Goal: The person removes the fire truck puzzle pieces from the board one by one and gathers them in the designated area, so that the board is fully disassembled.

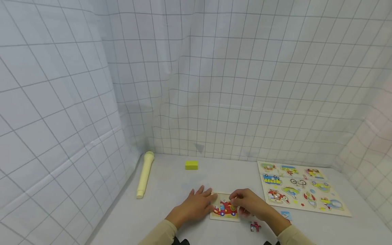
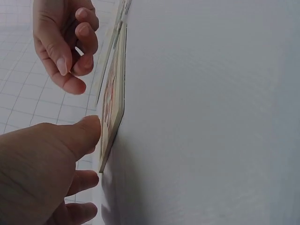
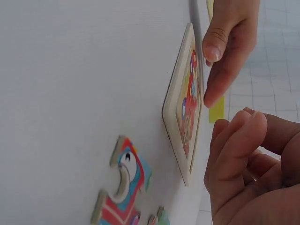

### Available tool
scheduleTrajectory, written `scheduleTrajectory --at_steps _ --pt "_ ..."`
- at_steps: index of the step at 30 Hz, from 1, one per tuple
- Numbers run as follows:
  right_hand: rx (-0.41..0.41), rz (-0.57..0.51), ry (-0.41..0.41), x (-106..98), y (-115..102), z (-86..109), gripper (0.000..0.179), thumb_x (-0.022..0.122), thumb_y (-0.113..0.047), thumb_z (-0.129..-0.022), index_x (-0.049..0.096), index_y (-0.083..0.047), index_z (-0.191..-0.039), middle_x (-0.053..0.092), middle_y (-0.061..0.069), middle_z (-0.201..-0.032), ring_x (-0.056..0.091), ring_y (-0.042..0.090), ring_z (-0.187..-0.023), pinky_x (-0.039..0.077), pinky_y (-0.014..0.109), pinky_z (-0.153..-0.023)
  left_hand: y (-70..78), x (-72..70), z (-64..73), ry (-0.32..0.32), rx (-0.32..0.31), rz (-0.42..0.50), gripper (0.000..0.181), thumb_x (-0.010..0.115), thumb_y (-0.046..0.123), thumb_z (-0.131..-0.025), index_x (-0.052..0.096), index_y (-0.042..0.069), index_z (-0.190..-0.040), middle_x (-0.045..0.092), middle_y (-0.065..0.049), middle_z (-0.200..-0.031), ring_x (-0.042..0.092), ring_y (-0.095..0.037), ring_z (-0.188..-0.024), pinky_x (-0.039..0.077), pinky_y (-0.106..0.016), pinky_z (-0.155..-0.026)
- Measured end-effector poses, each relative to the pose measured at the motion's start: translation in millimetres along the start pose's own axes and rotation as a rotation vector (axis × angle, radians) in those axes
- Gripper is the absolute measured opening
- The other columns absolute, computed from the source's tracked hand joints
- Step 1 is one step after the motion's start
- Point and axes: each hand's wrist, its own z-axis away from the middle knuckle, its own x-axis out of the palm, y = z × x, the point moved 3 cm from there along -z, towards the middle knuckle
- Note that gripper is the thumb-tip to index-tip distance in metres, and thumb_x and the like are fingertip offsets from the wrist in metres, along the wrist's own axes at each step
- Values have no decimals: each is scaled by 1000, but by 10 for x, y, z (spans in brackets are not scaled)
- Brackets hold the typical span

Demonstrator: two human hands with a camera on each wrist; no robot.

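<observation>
A small wooden puzzle board (image 1: 225,219) with a red vehicle picture lies flat on the table. My left hand (image 1: 197,204) rests at its left edge with fingers spread, the thumb near the lower left corner. Over the upper right part of the board, my right hand (image 1: 249,204) hovers with fingers loosely bent; the wrist views show nothing between its fingertips. Loose red-and-blue puzzle pieces (image 3: 129,173) lie on the table to the right of the board, below the right hand.
To the right lies a large wooden puzzle board (image 1: 301,190) with colourful vehicle pictures. Near its front edge is a blue puzzle piece (image 1: 286,215). A yellow block (image 1: 191,165) sits toward the back, and a cream microphone-shaped stick (image 1: 145,175) lies at the left. Gridded curtains (image 1: 214,85) surround the table.
</observation>
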Motion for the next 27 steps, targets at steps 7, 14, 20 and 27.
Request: scheduleTrajectory --at_steps 7,14,20,27 --pt "-15 22 11 154 26 -214 31 65 -17 -99 63 0 -125 58 2 -71 50 9 -50 44 20 -47 100 -73 -60 24 10 -19 53 59 50 -100 54 29 -149 46 -4 -158 33 -39 -150 31 -67 -113" --pt "12 73 39 250 42 -295 24 65 -9 -96 65 1 -118 61 5 -72 52 7 -47 46 18 -46 123 -49 -97 25 9 -50 54 63 48 -99 55 28 -148 48 -7 -156 37 -40 -148 34 -67 -111" --pt "18 129 77 283 -3 -295 16 65 -6 -94 64 -1 -110 61 6 -75 53 8 -50 45 19 -46 110 -38 -99 49 1 -68 54 63 48 -98 55 29 -148 46 -11 -157 38 -41 -147 36 -66 -110" --pt "18 134 127 292 -44 -291 13 67 -4 -92 60 -3 -103 61 5 -70 49 10 -47 45 21 -45 117 -27 -110 37 -13 -44 54 64 49 -98 56 28 -147 48 -11 -156 37 -41 -147 34 -65 -112"
